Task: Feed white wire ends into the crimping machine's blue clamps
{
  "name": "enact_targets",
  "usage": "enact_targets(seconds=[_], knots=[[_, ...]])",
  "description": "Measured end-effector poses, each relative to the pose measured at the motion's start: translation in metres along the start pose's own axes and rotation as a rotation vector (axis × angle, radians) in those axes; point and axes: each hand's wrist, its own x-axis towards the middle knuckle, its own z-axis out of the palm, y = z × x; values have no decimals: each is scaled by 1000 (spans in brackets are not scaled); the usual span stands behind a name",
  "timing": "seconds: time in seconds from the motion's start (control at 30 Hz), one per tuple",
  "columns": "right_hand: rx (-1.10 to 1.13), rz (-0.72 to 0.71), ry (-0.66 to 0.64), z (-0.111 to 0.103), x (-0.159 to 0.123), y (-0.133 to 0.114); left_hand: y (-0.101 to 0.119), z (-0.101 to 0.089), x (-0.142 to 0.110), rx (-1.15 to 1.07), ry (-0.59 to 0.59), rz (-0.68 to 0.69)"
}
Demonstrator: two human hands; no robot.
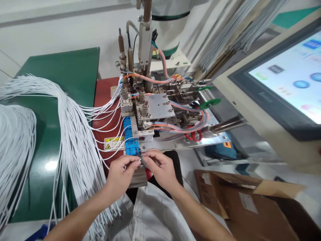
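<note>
My left hand (122,170) is closed in a pinch on the end of a white cable (140,159). Thumb and forefinger of my right hand (159,167) pinch at the same small end, where thin wire tips seem to show; the fingers hide most of it. Both hands meet just in front of a row of blue fixtures (131,144) at the near edge of a metal machine (157,107). Several white cables run from a large bundle (75,144) into the machine and its blue fixtures.
A second coil of white cables (15,150) lies on the green table (82,67) at left. A red plate (104,93) with a warning label (114,144) adjoins the machine. At right are a touchscreen (283,80) and an open cardboard box (250,207).
</note>
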Motion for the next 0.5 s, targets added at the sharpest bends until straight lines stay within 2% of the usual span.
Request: enact_targets(seconds=[0.23, 0.4, 0.5], knots=[[-43, -12, -16, 4, 1, -3, 4, 1, 0, -61, -23, -15], [-84, 19, 132, 17, -5, -3, -1, 6, -1, -77, 47, 19], [-69, 26, 174, 25, -7, -1, -5, 7, -3, -89, 80, 19]])
